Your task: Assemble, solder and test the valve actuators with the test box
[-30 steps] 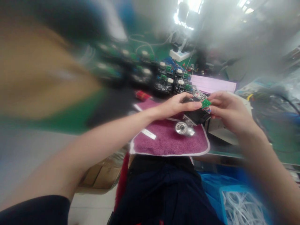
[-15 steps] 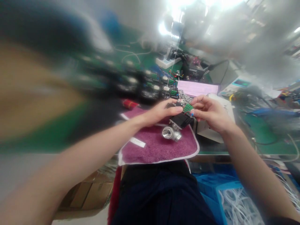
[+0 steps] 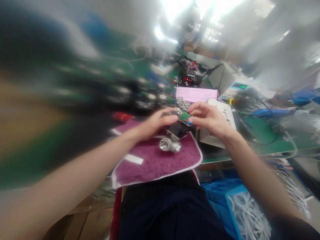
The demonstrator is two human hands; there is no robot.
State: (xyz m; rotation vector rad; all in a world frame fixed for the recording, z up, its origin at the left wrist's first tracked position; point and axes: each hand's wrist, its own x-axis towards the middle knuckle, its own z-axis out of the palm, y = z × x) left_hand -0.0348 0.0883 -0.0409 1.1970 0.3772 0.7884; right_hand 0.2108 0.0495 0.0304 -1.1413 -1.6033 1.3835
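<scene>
A black device with a silver metal fitting point(image 3: 170, 144) rests on a purple towel point(image 3: 160, 163). My left hand point(image 3: 153, 122) lies over the top of the black device point(image 3: 178, 129), fingers curled on it. My right hand point(image 3: 210, 119) pinches a small green circuit board point(image 3: 185, 116) with coloured wires, right above the black device. The fingertips of both hands almost meet at the board.
A pink sheet point(image 3: 196, 94), a white box point(image 3: 221, 128), several black modules with green connectors point(image 3: 150, 98), a soldering station point(image 3: 191, 78) and cables fill the green bench. A blue bin of white wires point(image 3: 252, 216) stands low right. The left side is motion-blurred.
The view has swung, so the hands and the towel sit further left in the picture. Both hands keep the same hold on the device and the board.
</scene>
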